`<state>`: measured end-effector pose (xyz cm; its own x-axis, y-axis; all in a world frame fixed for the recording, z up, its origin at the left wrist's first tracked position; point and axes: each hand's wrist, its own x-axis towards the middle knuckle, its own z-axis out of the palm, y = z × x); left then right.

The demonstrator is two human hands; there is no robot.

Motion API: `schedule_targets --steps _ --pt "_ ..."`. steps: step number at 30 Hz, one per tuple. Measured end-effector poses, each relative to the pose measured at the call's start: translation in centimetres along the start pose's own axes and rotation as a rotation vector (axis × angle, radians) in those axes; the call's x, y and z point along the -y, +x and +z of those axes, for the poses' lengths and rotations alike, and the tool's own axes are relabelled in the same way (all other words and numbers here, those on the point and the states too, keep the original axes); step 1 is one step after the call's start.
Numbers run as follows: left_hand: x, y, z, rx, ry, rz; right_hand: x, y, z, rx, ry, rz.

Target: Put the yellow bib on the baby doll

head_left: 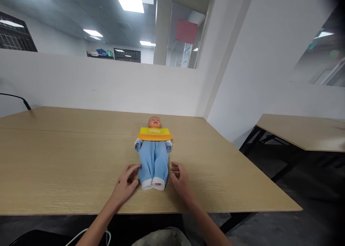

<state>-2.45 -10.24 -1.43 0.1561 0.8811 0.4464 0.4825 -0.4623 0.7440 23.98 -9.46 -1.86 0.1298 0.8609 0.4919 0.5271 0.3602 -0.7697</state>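
A baby doll (154,122) lies on its back on the wooden table, head toward the wall and feet toward me. It wears light blue trousers (153,161) with white cuffs. Across its chest is a yellow bib (154,131) with an orange lower edge and a pale printed mark. Beside the doll's left-hand trouser leg in the picture, my left hand (126,184) rests with fingers apart, the fingertips close to the cloth. My right hand (180,178) is at the other leg, fingers loosely curved and apart, holding nothing.
The wooden table (67,167) extends far to the left, its front edge just below my hands. A white wall (107,86) stands behind it. A second table (302,131) is at the right across a gap. A black cable (16,96) hangs at the far left.
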Motion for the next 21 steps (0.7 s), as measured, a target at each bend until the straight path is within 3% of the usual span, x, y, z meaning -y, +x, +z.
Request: schedule_targets --steps 3,7,13,21 --pt "-2.0 -1.9 0.4 0.064 0.047 0.135 2.4 -2.4 -1.0 0.058 -0.117 -0.224" --pt "-2.8 -1.9 1.9 0.009 0.188 0.22 4.7 -3.5 -0.4 0.201 -0.289 -0.456" --pt "-2.2 -1.4 3.1 -0.088 0.321 0.259 4.9 -2.7 2.1 0.135 -0.465 -0.492" --pt "-2.2 -1.5 3.1 -0.081 0.286 0.252 4.7 -2.8 2.2 0.113 -0.448 -0.501"
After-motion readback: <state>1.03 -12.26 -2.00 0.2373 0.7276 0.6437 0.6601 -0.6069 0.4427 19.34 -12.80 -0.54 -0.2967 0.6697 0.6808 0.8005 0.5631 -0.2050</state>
